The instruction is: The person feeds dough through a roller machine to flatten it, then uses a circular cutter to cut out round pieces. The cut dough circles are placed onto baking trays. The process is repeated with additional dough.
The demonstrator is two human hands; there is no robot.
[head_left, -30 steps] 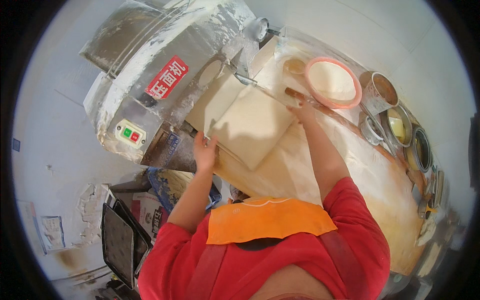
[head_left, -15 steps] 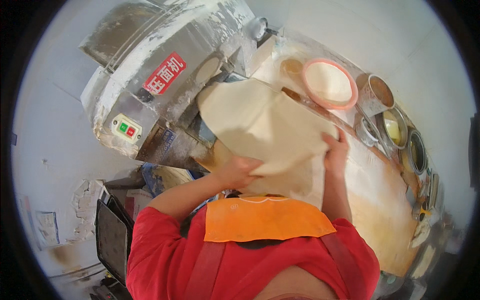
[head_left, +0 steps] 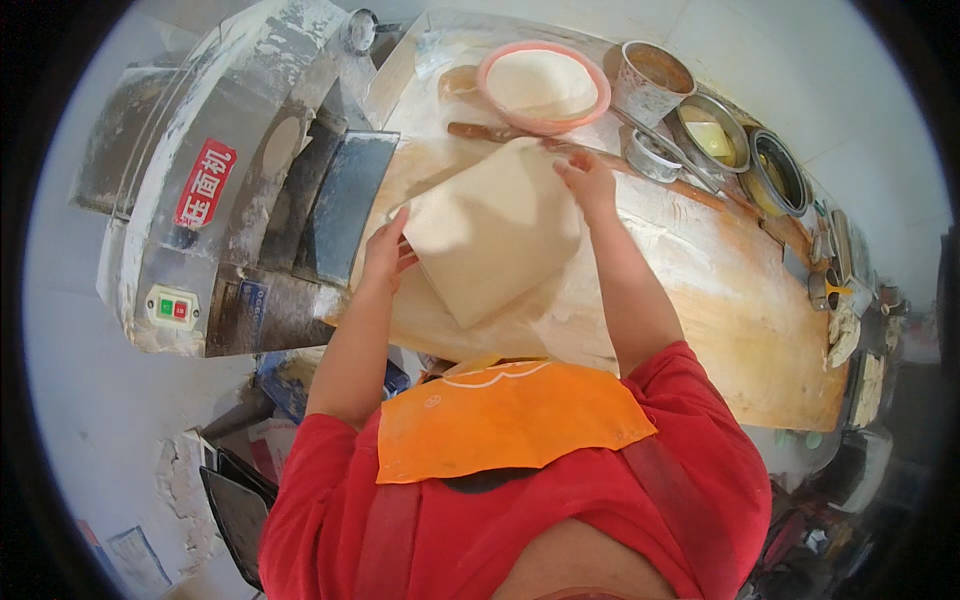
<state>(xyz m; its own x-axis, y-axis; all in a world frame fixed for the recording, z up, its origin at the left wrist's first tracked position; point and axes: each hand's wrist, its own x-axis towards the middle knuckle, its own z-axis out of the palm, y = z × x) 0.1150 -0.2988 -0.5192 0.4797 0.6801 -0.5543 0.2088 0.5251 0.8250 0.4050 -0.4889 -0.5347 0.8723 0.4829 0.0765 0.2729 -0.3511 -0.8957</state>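
Observation:
A pale sheet of dough, folded over with a lower layer showing along its near left edge, lies on the floured wooden board. My left hand grips its left corner, thumb on top and the other fingers curled at the edge. At the far right edge my right hand is closed on the dough, its fingertips pinched near the fold. To the left stands the grey dough-pressing machine, whose metal outfeed plate slopes down beside the dough.
A pink bowl of flour stands beyond the dough, with a brown wooden stick in front of it. Along the board's far edge are a white bucket, a small metal pot and metal basins. Dark trays lean at lower left.
The dough has come away from the machine's plate and now lies folded on the board. My left hand has moved forward to its left corner, my right hand to its far edge.

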